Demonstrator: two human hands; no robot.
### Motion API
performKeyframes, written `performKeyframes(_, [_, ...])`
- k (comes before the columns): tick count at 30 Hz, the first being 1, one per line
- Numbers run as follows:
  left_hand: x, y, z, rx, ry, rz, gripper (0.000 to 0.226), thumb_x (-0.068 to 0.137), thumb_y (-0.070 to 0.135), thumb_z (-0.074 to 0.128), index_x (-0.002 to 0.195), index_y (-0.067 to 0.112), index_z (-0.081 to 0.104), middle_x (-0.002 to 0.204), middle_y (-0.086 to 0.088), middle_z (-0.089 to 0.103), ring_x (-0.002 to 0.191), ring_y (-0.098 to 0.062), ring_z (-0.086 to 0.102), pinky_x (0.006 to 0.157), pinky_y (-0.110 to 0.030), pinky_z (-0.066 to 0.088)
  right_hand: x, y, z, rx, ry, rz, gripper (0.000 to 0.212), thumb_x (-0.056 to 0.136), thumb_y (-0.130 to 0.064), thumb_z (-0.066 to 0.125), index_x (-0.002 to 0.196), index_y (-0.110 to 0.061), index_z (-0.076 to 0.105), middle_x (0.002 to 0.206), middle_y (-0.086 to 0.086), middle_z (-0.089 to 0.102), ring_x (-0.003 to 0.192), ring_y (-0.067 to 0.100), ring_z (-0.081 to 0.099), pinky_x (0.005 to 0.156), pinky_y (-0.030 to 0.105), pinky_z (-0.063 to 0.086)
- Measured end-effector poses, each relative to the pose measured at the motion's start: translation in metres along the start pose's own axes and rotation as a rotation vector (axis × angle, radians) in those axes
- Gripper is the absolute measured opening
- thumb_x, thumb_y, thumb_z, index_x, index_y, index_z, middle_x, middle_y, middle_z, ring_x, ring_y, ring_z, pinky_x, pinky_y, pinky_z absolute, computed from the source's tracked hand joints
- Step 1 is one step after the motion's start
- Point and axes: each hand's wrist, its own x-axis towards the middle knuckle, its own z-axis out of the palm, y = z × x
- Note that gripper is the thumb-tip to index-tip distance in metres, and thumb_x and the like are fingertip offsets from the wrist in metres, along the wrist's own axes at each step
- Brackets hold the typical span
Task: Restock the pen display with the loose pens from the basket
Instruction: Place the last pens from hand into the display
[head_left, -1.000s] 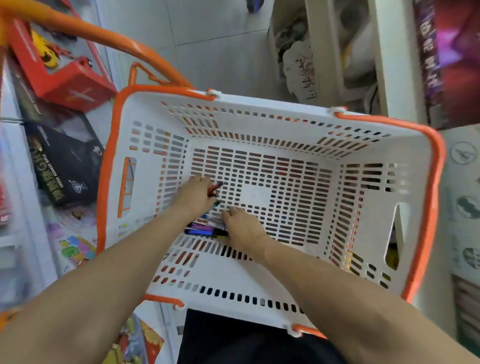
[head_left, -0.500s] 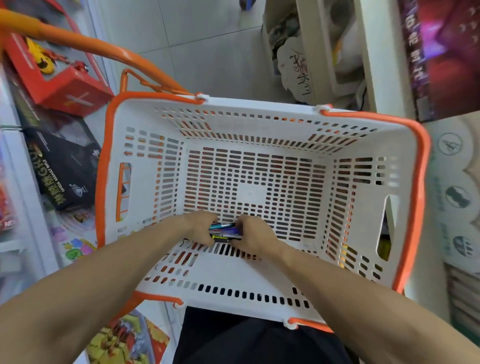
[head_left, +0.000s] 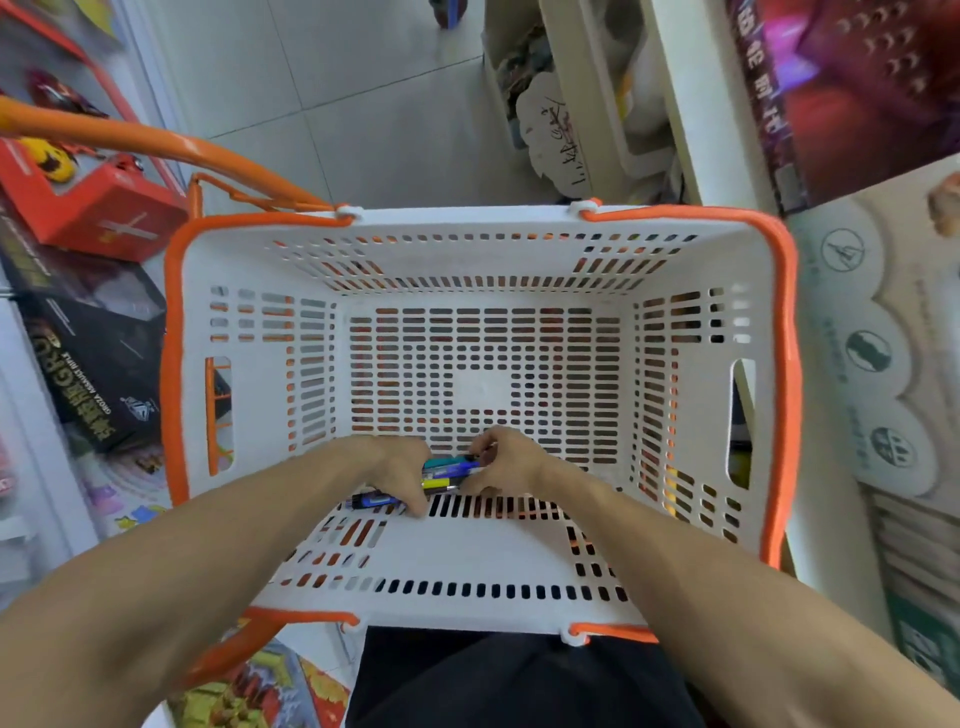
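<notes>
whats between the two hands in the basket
In the head view, a small bunch of pens lies between the left hand and right hand, on the basket floor.

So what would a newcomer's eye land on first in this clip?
The big white basket with orange rim fills the view. At its near floor edge, the left hand and right hand close around a small bunch of pens, one blue pen lying loose beside the left hand.
</notes>
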Motion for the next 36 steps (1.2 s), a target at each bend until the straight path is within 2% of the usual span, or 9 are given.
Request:
performKeyframes(3, [-0.006, 0.002, -0.004, -0.198, 0.039, 0.031, 0.028, 0.074, 0.025, 0.076, 0.093, 0.014, 0.058, 0.084, -0.002, 0.065, 0.07, -0.014, 0.06, 0.062, -0.027, 0.048, -0.007, -0.002, -0.011, 0.286, -0.021, -0.018, 0.054, 0.082, 0.001, 0.082, 0.127, -0.005, 0.053, 0.111, 0.008, 0.062, 0.09, 0.02, 0.069, 0.082, 0.034, 0.063])
performKeyframes(6, [-0.021, 0.014, -0.013, -0.525, 0.06, 0.123, 0.015, 0.077, 0.012, 0.07, 0.083, 0.011, 0.056, 0.067, -0.003, 0.064, 0.06, -0.015, 0.059, 0.061, -0.029, 0.049, -0.013, -0.014, -0.019, 0.49, 0.09, -0.12, 0.047, 0.089, -0.022, 0.08, 0.127, -0.01, 0.055, 0.123, 0.013, 0.065, 0.097, 0.023, 0.074, 0.086, 0.034, 0.062])
performKeyframes(9, [-0.038, 0.032, -0.018, -0.89, 0.067, 0.267, 0.021, 0.078, 0.002, 0.066, 0.074, 0.013, 0.048, 0.061, -0.005, 0.054, 0.057, -0.018, 0.051, 0.058, -0.028, 0.045, -0.017, -0.036, -0.027, 0.65, 0.319, -0.352, 0.021, 0.098, -0.023, 0.069, 0.113, -0.01, 0.061, 0.113, 0.021, 0.069, 0.099, 0.03, 0.073, 0.09, 0.053, 0.06])
performKeyframes(11, [-0.047, 0.046, -0.017, -1.195, 0.039, 0.337, 0.022, 0.082, 0.001, 0.064, 0.073, 0.014, 0.048, 0.06, -0.004, 0.049, 0.051, -0.015, 0.046, 0.051, -0.024, 0.042, -0.022, -0.055, -0.035, 0.748, 0.393, -0.468, 0.015, 0.101, -0.016, 0.065, 0.114, -0.01, 0.06, 0.102, 0.012, 0.071, 0.1, 0.031, 0.073, 0.09, 0.051, 0.06])
performKeyframes(17, [-0.06, 0.087, 0.006, -1.746, 0.073, 0.416, 0.019, 0.091, 0.009, 0.061, 0.072, 0.01, 0.057, 0.066, -0.005, 0.051, 0.056, -0.016, 0.049, 0.058, -0.027, 0.043, -0.035, -0.084, -0.036, 0.635, 0.389, -0.54, 0.018, 0.105, -0.015, 0.056, 0.123, -0.011, 0.056, 0.115, 0.02, 0.065, 0.094, 0.037, 0.073, 0.079, 0.06, 0.061])
performKeyframes(24, [-0.066, 0.086, 0.063, -1.513, 0.295, 0.253, 0.013, 0.086, -0.001, 0.07, 0.098, -0.003, 0.069, 0.085, -0.024, 0.067, 0.071, -0.028, 0.069, 0.062, -0.035, 0.057, -0.048, -0.048, 0.006, 0.24, 0.333, -0.512, 0.015, 0.102, -0.024, 0.063, 0.114, -0.017, 0.064, 0.106, 0.017, 0.068, 0.091, 0.023, 0.071, 0.087, 0.042, 0.059])
performKeyframes(28, [-0.073, 0.093, 0.069, -1.475, 0.269, 0.273, 0.016, 0.085, -0.007, 0.067, 0.1, -0.008, 0.072, 0.094, -0.029, 0.072, 0.086, -0.036, 0.071, 0.089, -0.051, 0.058, -0.06, -0.031, 0.02, 0.206, 0.397, -0.49, 0.017, 0.094, -0.032, 0.074, 0.101, -0.018, 0.067, 0.099, 0.011, 0.072, 0.086, 0.025, 0.071, 0.083, 0.042, 0.06])
performKeyframes(33, [-0.089, 0.109, 0.063, -1.436, 0.275, 0.295, 0.016, 0.082, -0.005, 0.067, 0.098, -0.008, 0.069, 0.077, -0.022, 0.067, 0.072, -0.033, 0.065, 0.076, -0.047, 0.056, -0.084, -0.03, 0.01, 0.142, 0.419, -0.548, 0.023, 0.097, -0.031, 0.071, 0.114, -0.018, 0.066, 0.108, -0.001, 0.067, 0.091, 0.014, 0.066, 0.081, 0.017, 0.051])
performKeyframes(36, [-0.104, 0.131, 0.061, -1.43, 0.308, 0.315, 0.007, 0.087, -0.008, 0.062, 0.093, -0.004, 0.063, 0.058, -0.012, 0.058, 0.054, -0.024, 0.056, 0.058, -0.037, 0.051, -0.109, -0.028, -0.004, 0.106, 0.505, -0.581, 0.026, 0.099, -0.028, 0.066, 0.124, -0.02, 0.064, 0.106, -0.004, 0.066, 0.089, 0.011, 0.063, 0.082, 0.022, 0.051])
